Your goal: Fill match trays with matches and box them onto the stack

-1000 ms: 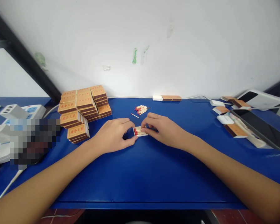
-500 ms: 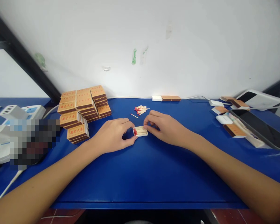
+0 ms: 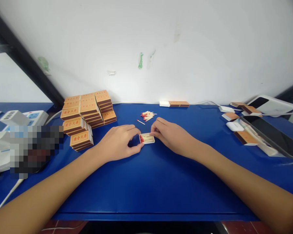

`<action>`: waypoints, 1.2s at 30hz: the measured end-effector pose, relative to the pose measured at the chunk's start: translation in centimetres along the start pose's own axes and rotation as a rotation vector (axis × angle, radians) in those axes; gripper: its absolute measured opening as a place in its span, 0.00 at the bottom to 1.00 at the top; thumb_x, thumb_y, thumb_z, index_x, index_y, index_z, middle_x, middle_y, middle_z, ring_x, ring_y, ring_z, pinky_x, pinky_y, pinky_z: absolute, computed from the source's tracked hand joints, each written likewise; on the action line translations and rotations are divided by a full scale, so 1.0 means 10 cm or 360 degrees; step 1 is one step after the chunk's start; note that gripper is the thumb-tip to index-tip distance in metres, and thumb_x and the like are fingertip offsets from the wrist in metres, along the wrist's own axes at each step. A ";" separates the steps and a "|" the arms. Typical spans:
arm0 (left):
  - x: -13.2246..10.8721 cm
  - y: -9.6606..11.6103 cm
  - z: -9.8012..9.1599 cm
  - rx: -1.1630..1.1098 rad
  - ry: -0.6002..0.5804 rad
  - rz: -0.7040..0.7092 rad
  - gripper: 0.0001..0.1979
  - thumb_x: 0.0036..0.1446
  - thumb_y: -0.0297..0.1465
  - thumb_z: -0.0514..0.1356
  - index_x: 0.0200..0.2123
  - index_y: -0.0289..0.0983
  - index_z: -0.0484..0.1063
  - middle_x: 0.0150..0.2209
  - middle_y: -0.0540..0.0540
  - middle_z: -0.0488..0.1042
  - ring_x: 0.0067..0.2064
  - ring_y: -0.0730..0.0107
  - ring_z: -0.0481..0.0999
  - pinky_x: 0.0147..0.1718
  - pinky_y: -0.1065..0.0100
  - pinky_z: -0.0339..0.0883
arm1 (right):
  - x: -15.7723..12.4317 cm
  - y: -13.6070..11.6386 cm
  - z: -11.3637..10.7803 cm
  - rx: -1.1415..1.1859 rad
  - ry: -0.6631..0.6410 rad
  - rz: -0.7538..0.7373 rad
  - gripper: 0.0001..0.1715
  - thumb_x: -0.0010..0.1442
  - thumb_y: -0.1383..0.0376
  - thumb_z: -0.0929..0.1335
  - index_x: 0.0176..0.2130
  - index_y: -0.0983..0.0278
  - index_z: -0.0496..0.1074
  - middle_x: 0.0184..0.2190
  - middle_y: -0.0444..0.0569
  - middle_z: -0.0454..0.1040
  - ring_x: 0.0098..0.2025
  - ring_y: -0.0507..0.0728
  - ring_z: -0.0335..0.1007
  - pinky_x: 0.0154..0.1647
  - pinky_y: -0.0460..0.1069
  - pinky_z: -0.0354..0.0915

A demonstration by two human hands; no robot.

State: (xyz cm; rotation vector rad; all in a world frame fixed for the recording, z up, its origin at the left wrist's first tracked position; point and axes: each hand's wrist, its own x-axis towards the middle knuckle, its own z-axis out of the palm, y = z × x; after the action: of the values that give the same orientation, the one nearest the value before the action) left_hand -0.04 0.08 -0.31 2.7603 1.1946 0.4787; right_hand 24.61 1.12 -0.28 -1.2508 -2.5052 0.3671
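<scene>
A small white matchbox tray (image 3: pixel 150 142) lies on the blue table, filled with red-tipped matches (image 3: pixel 145 138) whose heads point left. My left hand (image 3: pixel 122 142) steadies the tray's left end between thumb and fingers. At its right end my right hand (image 3: pixel 169 135) is closed in a pinch, fingertips at the tray's back right corner. What those fingertips hold, if anything, is too small to make out. Beyond the tray lies a loose pile of matches (image 3: pixel 148 115), and one single match (image 3: pixel 141 122) rests apart in front of it.
Stacked matchboxes (image 3: pixel 80 138) stand at the left. Behind them are a power strip (image 3: pixel 36 118) and wall; a row of matchboxes (image 3: pixel 178 103) lies along the wall. On the right are a phone (image 3: pixel 271 133), a white earbud case (image 3: pixel 234 126) and more matchboxes (image 3: pixel 245 137).
My right hand's fingers have curled in slightly at the tray's right end. My left hand and the tray stay in place; the view has shifted very slightly.
</scene>
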 end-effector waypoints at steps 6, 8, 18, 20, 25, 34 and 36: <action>0.00 -0.01 0.00 0.0004 0.0007 0.0015 0.12 0.65 0.39 0.62 0.45 0.39 0.77 0.35 0.49 0.76 0.34 0.68 0.74 0.30 0.66 0.60 | 0.01 0.00 -0.04 -0.0087 0.0004 0.0068 0.08 0.75 0.63 0.63 0.41 0.62 0.67 0.43 0.50 0.72 0.35 0.56 0.68 0.35 0.51 0.61; 0.01 0.00 0.00 0.0004 0.0008 0.0015 0.12 0.65 0.40 0.62 0.45 0.39 0.77 0.35 0.50 0.75 0.33 0.68 0.74 0.30 0.66 0.60 | 0.00 -0.01 -0.05 -0.0065 0.0033 0.0063 0.08 0.74 0.63 0.63 0.41 0.61 0.67 0.44 0.50 0.72 0.35 0.56 0.68 0.35 0.51 0.60; 0.01 0.00 0.01 0.0001 0.0015 -0.0002 0.12 0.65 0.40 0.62 0.45 0.39 0.77 0.35 0.49 0.76 0.34 0.68 0.75 0.30 0.66 0.60 | 0.00 -0.06 0.14 0.0142 0.0104 0.0021 0.08 0.74 0.63 0.64 0.41 0.62 0.69 0.42 0.48 0.73 0.36 0.55 0.67 0.36 0.50 0.59; 0.00 0.00 0.01 0.0005 0.0026 0.0002 0.12 0.65 0.40 0.62 0.45 0.38 0.77 0.35 0.50 0.76 0.34 0.68 0.75 0.30 0.66 0.60 | -0.01 -0.06 0.15 0.0151 0.0125 -0.0016 0.08 0.74 0.63 0.65 0.41 0.62 0.70 0.41 0.48 0.72 0.36 0.54 0.66 0.36 0.50 0.59; -0.01 0.00 0.01 -0.0003 0.0027 -0.0018 0.11 0.64 0.39 0.63 0.44 0.39 0.77 0.35 0.49 0.76 0.34 0.68 0.75 0.31 0.67 0.61 | -0.04 -0.06 0.08 0.0249 0.0076 -0.0065 0.08 0.73 0.61 0.67 0.42 0.62 0.73 0.41 0.47 0.71 0.35 0.53 0.67 0.36 0.49 0.61; -0.01 -0.01 0.01 -0.0019 0.0030 0.0007 0.12 0.64 0.39 0.63 0.45 0.39 0.77 0.35 0.50 0.76 0.33 0.69 0.74 0.30 0.67 0.60 | -0.03 -0.07 0.06 0.0326 0.0002 -0.0001 0.08 0.71 0.60 0.69 0.40 0.61 0.75 0.40 0.46 0.71 0.35 0.52 0.67 0.36 0.49 0.61; 0.00 -0.01 0.01 -0.0022 0.0036 0.0016 0.12 0.64 0.39 0.63 0.45 0.38 0.77 0.35 0.50 0.76 0.34 0.69 0.74 0.30 0.67 0.60 | -0.02 -0.07 0.06 0.0337 -0.0007 0.0010 0.08 0.71 0.61 0.69 0.40 0.61 0.75 0.39 0.46 0.71 0.35 0.52 0.67 0.35 0.49 0.61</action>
State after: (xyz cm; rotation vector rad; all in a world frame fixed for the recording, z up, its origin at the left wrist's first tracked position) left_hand -0.07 0.09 -0.45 2.7579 1.1781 0.5181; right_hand 23.99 0.48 -0.60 -1.1748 -2.3926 0.6189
